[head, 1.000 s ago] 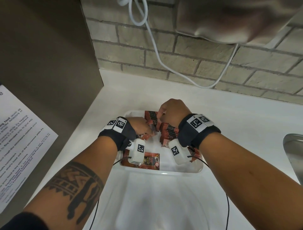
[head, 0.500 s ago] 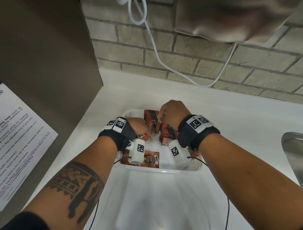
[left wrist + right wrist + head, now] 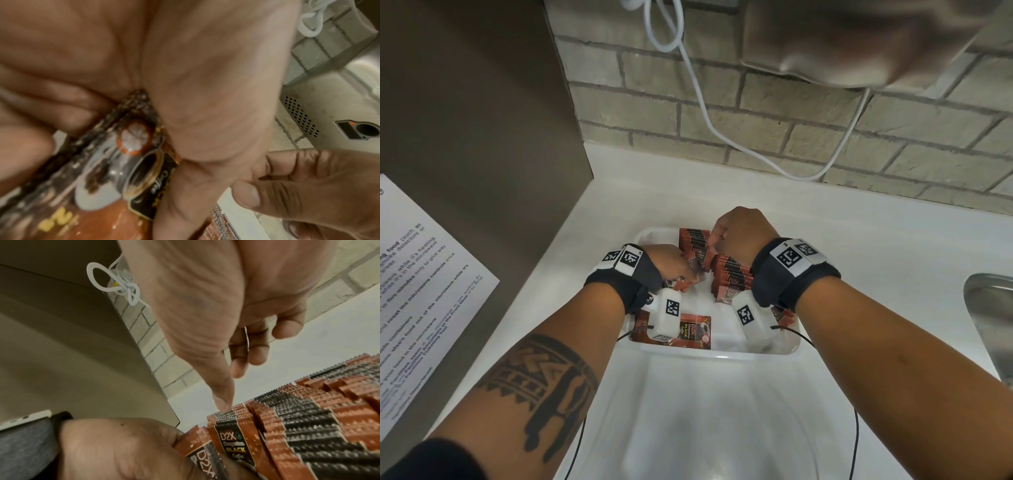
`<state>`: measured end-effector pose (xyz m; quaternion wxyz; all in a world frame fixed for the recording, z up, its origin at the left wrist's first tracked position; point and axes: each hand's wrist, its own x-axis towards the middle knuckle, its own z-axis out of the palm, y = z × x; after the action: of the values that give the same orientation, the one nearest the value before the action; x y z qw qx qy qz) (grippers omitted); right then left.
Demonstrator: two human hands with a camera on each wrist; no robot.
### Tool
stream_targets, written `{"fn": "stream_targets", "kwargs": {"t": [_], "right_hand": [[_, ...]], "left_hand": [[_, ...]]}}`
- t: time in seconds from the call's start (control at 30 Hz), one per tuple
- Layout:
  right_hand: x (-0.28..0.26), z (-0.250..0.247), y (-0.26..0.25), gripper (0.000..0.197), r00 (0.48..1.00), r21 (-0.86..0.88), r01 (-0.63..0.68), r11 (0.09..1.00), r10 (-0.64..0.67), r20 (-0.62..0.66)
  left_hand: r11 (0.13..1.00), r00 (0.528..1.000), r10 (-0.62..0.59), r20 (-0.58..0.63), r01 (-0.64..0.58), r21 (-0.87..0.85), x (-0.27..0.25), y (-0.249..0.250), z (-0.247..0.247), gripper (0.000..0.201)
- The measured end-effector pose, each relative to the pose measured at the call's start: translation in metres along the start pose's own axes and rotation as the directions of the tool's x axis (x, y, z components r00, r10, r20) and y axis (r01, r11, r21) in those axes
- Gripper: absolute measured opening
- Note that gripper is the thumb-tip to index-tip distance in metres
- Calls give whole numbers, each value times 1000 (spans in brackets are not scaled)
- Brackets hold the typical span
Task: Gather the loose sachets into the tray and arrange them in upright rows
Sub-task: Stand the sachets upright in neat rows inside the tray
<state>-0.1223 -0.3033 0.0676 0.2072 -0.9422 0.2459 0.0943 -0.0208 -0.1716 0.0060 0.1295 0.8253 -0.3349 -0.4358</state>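
My left hand [image 3: 671,262] pinches a sachet [image 3: 131,162] between thumb and fingers, and since a second ago it has barely shifted, pressed against the standing row [image 3: 693,241] at the tray's [image 3: 722,356] far end. My right hand [image 3: 743,233] has its fingers [image 3: 223,395] curled down, the tip of one touching the row's top edges. One flat sachet [image 3: 693,330] lies at the near wall, so more remains, I judge.
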Motion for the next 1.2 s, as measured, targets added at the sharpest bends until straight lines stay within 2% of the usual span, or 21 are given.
{"fn": "stream_targets", "kwargs": {"t": [0.13, 0.43, 0.53, 0.67, 0.73, 0.83, 0.93, 1.0, 1.07, 1.13, 1.2], "right_hand": [[0, 0, 0, 22, 1000, -6, 6, 1000, -6, 7], [-1, -2, 2, 21, 1000, -1, 20, 1000, -20, -2], [0, -1, 3, 21, 1000, -20, 9, 1000, -9, 6], [6, 9, 2, 9, 999, -28, -26, 999, 27, 24], [8, 14, 0, 11, 999, -49, -23, 999, 25, 35], [8, 19, -2, 19, 998, -80, 5, 997, 0, 64], [8, 23, -5, 19, 997, -86, -1, 996, 8, 78], [9, 26, -7, 18, 996, -101, -13, 995, 23, 90], [9, 28, -10, 18, 994, -111, -25, 993, 36, 101], [9, 29, -12, 15, 994, -110, -17, 994, 29, 105], [8, 28, -13, 9, 994, -104, 0, 995, 11, 108]], "left_hand": [[999, 1000, -16, 5, 16, -33, -1, -1, 0, 41], [997, 999, -36, 2, 36, -63, -6, 2, 1, 37], [992, 999, -35, 21, 37, -118, -6, 2, 3, 53], [989, 999, -32, 17, 34, -141, -5, 2, 4, 50], [978, 1000, -22, 19, 25, -208, -6, 3, 4, 56], [977, 998, -32, -50, 21, -212, -5, 3, 5, 48], [957, 997, -41, -66, 20, -289, -4, -1, 7, 47], [939, 999, -29, -15, 22, -343, -6, -2, 6, 41], [916, 998, 16, 62, 10, -401, -10, 0, 4, 27], [892, 996, 24, 87, 18, -451, -12, -1, 4, 15], [871, 996, 14, 88, 31, -490, -14, -1, 4, 18]]}}
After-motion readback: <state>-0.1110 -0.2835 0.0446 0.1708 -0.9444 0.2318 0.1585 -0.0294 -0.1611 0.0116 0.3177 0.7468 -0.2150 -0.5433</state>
